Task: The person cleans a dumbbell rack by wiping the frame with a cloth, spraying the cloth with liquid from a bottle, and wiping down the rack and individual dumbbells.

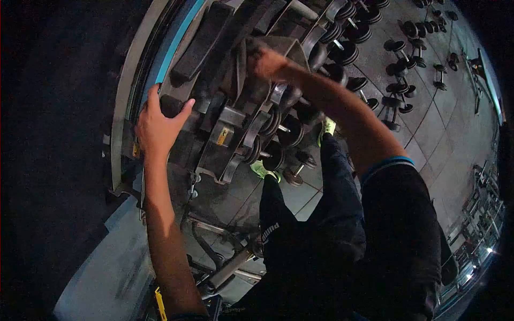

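My left hand (158, 124) rests at the edge of the dumbbell rack (217, 140), near its blue strip. Its thumb and a finger are spread apart; the other fingers are partly hidden. My right hand (267, 65), a little blurred, is closed on a dark grey cloth (240, 67) that lies against the upper part of the rack. Folds of the cloth spread on both sides of the hand. Dumbbells (289, 131) sit along the rack's lower side, close under my right forearm.
More dumbbells (397, 69) stand in rows on the tiled floor (436, 125) to the right. My legs and yellow-green shoes (265, 171) are below the rack. A metal frame with a padded roller (229, 272) stands at the lower left. Further gym equipment (479, 200) lines the far right.
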Demonstrator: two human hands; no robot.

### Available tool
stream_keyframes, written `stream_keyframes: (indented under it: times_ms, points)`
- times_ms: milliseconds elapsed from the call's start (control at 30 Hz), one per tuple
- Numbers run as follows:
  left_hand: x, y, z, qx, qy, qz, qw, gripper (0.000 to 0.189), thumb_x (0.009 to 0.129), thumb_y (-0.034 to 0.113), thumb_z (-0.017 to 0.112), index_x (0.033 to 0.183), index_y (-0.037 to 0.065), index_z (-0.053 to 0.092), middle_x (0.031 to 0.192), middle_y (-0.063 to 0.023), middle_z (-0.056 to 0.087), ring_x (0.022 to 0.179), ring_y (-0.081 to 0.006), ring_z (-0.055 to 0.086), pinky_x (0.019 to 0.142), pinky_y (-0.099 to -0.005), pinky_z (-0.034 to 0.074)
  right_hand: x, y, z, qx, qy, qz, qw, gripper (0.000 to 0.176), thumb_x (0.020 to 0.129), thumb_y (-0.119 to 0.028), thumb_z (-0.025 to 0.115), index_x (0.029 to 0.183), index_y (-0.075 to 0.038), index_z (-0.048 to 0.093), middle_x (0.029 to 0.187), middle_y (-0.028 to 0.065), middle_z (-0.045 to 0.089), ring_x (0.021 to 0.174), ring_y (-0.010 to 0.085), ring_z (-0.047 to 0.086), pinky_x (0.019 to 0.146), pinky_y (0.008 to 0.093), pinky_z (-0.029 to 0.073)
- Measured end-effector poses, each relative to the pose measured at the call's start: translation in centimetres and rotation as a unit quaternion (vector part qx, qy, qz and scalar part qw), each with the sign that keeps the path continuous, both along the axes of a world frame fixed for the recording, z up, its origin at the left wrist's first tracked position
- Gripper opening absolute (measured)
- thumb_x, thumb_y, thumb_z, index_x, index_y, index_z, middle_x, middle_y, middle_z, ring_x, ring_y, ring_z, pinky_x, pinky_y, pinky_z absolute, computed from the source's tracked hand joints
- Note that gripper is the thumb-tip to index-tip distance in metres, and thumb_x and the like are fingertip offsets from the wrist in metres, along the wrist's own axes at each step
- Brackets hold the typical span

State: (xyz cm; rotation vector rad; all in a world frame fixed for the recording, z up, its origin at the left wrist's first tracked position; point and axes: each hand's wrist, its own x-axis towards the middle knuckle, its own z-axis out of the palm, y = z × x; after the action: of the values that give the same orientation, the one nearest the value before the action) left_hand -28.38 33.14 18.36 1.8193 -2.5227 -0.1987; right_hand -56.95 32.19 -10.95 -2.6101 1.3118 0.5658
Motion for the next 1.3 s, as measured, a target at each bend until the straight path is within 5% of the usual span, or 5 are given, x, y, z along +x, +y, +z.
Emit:
stream_keyframes:
  times_ms: [433, 733, 900, 1100, 1300]
  points:
    - [-0.3, 0.2, -0.3, -0.010, 0.039, -0.003, 0.999, 0.081, 0.079, 0.051, 0.082, 0.138, 0.003, 0.053, 0.120, -0.0277, 0.068, 0.110, -0.0444, 0.067, 0.091, -0.0489, 0.054, 7.4, 5.2, 0.9, -0.110, -0.122, -0.130, 0.978, 0.064, 0.103, -0.034, 0.043, 0.160, -0.010, 0.029, 0.168, 0.0103, 0.023, 0.153, 0.0268, 0.025, 0.126, 0.0509, 0.015]
    - [-0.5, 0.6, 0.0, -0.011, 0.000, 0.004, 1.000, 0.083, 0.080, 0.053, 0.080, 0.139, 0.002, 0.052, 0.125, -0.0265, 0.066, 0.115, -0.0439, 0.065, 0.094, -0.0500, 0.052, -4.7, 3.3, 4.7, -0.083, -0.177, -0.220, 0.956, 0.041, 0.094, -0.015, 0.056, 0.133, -0.007, 0.063, 0.141, 0.0117, 0.061, 0.126, 0.0339, 0.059, 0.109, 0.0453, 0.043]
    - [-0.5, 0.7, 0.0, -0.011, -0.023, 0.016, 1.000, 0.086, 0.081, 0.059, 0.076, 0.141, 0.004, 0.050, 0.127, -0.0270, 0.065, 0.118, -0.0450, 0.063, 0.096, -0.0512, 0.051, -6.5, 17.7, 9.1, -0.092, -0.618, -0.583, 0.518, 0.034, 0.099, -0.012, 0.051, 0.124, 0.007, 0.063, 0.101, 0.0147, 0.073, 0.093, 0.0204, 0.066, 0.087, 0.0324, 0.049]
    - [-0.2, 1.0, -0.2, -0.039, -0.042, -0.015, 0.998, 0.087, 0.082, 0.061, 0.075, 0.142, 0.004, 0.049, 0.127, -0.0288, 0.064, 0.118, -0.0456, 0.063, 0.096, -0.0514, 0.051, -1.2, 31.5, 9.7, -0.280, -0.625, -0.673, 0.278, 0.047, 0.106, -0.042, 0.051, 0.087, 0.000, 0.063, 0.072, 0.0030, 0.059, 0.065, 0.0130, 0.054, 0.060, 0.0319, 0.045]
    - [0.4, 0.8, -1.1, -0.068, -0.031, -0.050, 0.996, 0.087, 0.083, 0.061, 0.075, 0.142, 0.003, 0.049, 0.120, -0.0298, 0.067, 0.115, -0.0449, 0.064, 0.095, -0.0513, 0.051, 3.2, 26.9, 5.0, -0.058, -0.517, -0.664, 0.537, 0.050, 0.104, -0.044, 0.050, 0.104, 0.004, 0.062, 0.085, 0.0278, 0.063, 0.085, 0.0472, 0.060, 0.082, 0.0488, 0.048]
